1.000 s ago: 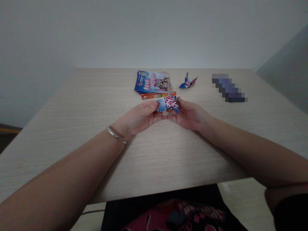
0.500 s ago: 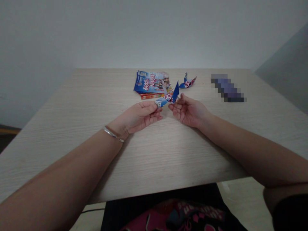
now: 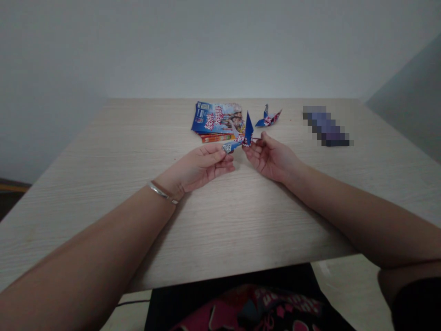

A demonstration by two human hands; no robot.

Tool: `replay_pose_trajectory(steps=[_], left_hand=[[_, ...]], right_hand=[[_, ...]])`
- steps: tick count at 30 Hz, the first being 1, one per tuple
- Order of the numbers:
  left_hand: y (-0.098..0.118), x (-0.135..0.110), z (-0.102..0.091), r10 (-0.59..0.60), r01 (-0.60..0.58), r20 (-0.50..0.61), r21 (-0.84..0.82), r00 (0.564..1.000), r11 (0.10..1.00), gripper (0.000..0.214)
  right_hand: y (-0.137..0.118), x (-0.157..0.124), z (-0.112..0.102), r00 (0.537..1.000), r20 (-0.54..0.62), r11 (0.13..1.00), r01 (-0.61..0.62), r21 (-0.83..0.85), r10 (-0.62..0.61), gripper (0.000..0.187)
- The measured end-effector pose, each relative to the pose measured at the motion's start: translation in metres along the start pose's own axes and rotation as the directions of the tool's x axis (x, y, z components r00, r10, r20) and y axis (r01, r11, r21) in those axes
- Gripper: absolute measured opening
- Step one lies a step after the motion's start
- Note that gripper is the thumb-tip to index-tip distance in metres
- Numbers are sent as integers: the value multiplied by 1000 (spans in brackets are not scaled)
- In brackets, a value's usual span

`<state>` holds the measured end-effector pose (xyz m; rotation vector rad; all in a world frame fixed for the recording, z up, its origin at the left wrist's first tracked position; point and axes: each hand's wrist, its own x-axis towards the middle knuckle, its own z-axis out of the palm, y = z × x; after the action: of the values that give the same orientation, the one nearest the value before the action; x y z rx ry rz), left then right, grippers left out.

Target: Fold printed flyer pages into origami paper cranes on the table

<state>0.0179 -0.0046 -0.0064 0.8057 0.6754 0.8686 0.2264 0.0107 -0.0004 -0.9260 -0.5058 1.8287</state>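
A small folded paper figure (image 3: 243, 136), blue with red and white print, is held above the wooden table (image 3: 138, 151) between both hands. My left hand (image 3: 201, 168), with a silver bracelet on the wrist, pinches its left tip. My right hand (image 3: 270, 156) pinches its right side, and a blue point of the figure stands upright between them. Behind the hands lies a stack of printed leaflets (image 3: 215, 120).
A second folded paper figure (image 3: 269, 118) lies on the table to the right of the leaflets. A blurred dark object (image 3: 325, 126) lies at the far right. The table's near edge is close to my lap.
The paper piece, compact between my fingers a second ago, has been pulled open: a blue point has swung upright. Both hands stayed in place.
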Motion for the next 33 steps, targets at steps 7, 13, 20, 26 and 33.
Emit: replay_pose_trajectory(steps=[7, 13, 20, 26, 33], left_hand=[[4, -1, 13, 112, -97, -186, 87, 976, 991, 11], [4, 0, 18, 178, -112, -109, 449, 978, 887, 12], [10, -4, 20, 184, -130, -22, 626, 983, 769, 15], [12, -8, 25, 198, -115, -42, 692, 979, 713, 17], [14, -8, 27, 355, -169, -134, 692, 925, 702, 31]], right_hand=[[-6, -7, 8, 984, -107, 973, 115, -200, -139, 35], [-5, -1, 1, 897, 139, 773, 434, -462, -420, 26], [-5, 5, -5, 900, 207, 716, 432, -549, -385, 39], [-6, 2, -4, 872, 291, 619, 485, -618, -393, 9], [-9, 7, -8, 860, 235, 572, 483, -663, -453, 5]])
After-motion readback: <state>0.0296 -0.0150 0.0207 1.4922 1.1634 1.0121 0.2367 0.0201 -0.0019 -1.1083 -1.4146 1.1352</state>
